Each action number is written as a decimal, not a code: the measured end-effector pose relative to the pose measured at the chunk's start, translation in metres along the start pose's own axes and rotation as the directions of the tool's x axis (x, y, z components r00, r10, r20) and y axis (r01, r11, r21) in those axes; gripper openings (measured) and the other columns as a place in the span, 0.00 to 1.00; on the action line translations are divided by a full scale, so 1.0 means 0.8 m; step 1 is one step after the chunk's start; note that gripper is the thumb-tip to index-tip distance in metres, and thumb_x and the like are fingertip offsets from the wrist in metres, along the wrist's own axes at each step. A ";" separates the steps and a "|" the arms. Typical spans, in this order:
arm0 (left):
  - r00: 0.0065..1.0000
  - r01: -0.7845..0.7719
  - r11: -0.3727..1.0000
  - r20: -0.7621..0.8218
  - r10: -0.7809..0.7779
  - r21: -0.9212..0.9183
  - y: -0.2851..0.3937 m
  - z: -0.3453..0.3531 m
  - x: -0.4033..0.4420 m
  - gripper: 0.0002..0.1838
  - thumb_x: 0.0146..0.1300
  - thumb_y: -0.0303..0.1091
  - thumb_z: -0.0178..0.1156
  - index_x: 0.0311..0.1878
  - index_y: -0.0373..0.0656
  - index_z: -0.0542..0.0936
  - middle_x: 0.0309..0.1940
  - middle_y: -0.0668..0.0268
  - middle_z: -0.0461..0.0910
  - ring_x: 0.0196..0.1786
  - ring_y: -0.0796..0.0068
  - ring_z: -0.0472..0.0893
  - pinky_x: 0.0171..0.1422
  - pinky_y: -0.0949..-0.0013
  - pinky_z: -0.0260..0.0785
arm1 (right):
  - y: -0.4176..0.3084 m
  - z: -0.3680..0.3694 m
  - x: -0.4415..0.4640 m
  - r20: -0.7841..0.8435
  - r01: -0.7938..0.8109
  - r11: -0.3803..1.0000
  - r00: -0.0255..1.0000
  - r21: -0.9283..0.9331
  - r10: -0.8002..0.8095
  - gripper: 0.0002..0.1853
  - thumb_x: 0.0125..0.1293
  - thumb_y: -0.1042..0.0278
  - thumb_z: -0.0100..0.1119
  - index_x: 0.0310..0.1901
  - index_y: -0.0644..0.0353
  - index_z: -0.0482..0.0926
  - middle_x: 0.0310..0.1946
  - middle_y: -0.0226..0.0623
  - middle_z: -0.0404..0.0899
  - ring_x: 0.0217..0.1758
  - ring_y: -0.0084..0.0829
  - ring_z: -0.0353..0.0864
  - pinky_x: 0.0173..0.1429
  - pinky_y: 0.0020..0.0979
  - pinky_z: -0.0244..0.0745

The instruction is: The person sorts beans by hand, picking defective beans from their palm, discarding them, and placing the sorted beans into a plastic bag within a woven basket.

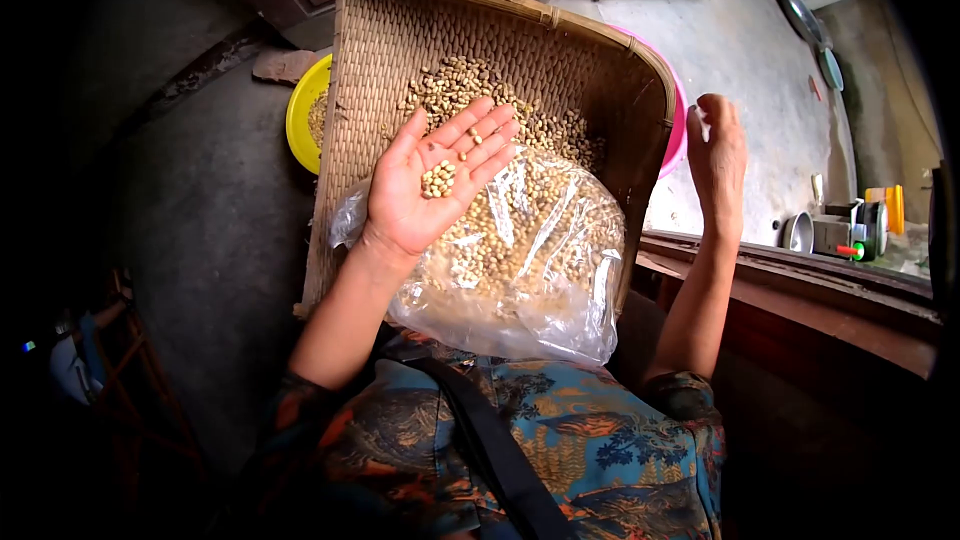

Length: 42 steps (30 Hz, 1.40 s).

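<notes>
My left hand (415, 190) is palm up with its fingers stretched out above a woven bamboo scoop basket (380, 70). A small heap of pale beans (438, 180) rests on its palm, and a few more lie along the fingers. Below it, a clear plastic bag (560, 310) full of similar beans lies in the front of the basket. Loose beans (460, 85), some darker, are spread behind the bag. Off to the right, my right hand (720, 155) is raised past the basket's edge, fingers curled toward the thumb. Anything between those fingertips is too small to make out.
A yellow basin (300, 120) holding beans stands left of the basket. Partly hidden behind the basket's right side is a pink basin (678, 125). A wooden sill (800, 295) runs along the right. Beyond it are a metal bowl (798, 233) and other household items.
</notes>
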<state>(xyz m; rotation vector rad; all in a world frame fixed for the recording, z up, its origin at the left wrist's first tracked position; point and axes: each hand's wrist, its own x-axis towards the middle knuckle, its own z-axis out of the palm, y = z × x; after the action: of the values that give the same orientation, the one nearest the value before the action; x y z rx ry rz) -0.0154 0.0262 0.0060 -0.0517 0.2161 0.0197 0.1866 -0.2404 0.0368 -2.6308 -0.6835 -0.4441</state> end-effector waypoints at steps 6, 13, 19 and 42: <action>0.997 0.059 0.998 0.043 -0.059 0.000 -0.014 0.000 0.009 0.37 0.78 0.53 0.37 0.71 0.26 0.60 0.74 0.40 0.55 0.79 0.46 0.53 0.83 0.49 0.43 | -0.093 -0.001 -0.033 -0.106 0.346 0.821 0.936 0.454 -0.336 0.14 0.54 0.80 0.68 0.43 0.61 0.82 0.44 0.39 0.84 0.49 0.41 0.82 0.54 0.38 0.76; 0.998 0.042 0.988 0.042 -0.049 0.151 -0.029 0.009 0.009 0.38 0.78 0.55 0.33 0.73 0.27 0.58 0.74 0.45 0.59 0.76 0.57 0.60 0.81 0.56 0.47 | -0.161 0.031 -0.060 0.034 0.268 0.777 0.937 0.569 -0.348 0.09 0.54 0.77 0.71 0.37 0.62 0.82 0.32 0.39 0.79 0.36 0.40 0.80 0.40 0.36 0.76; 0.997 0.060 0.985 0.048 -0.068 0.162 -0.025 -0.007 0.011 0.38 0.77 0.58 0.35 0.71 0.30 0.64 0.70 0.51 0.68 0.72 0.61 0.65 0.79 0.59 0.51 | -0.172 0.042 -0.062 0.132 0.190 0.775 0.934 0.603 -0.332 0.06 0.56 0.75 0.67 0.36 0.60 0.81 0.31 0.40 0.78 0.36 0.45 0.80 0.41 0.41 0.77; 0.997 0.059 0.947 -0.065 -0.041 0.316 -0.031 -0.008 0.011 0.35 0.78 0.53 0.34 0.74 0.31 0.59 0.71 0.45 0.65 0.73 0.54 0.65 0.80 0.54 0.52 | -0.206 0.034 -0.059 0.369 0.245 0.733 0.737 0.635 -0.567 0.15 0.56 0.77 0.65 0.46 0.64 0.80 0.41 0.47 0.80 0.42 0.49 0.82 0.44 0.41 0.78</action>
<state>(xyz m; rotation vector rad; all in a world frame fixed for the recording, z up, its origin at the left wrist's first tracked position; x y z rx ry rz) -0.0074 0.0014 -0.0011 0.2649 0.2740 -0.0675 0.0677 -0.1142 0.0415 -1.9987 -1.3834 0.3887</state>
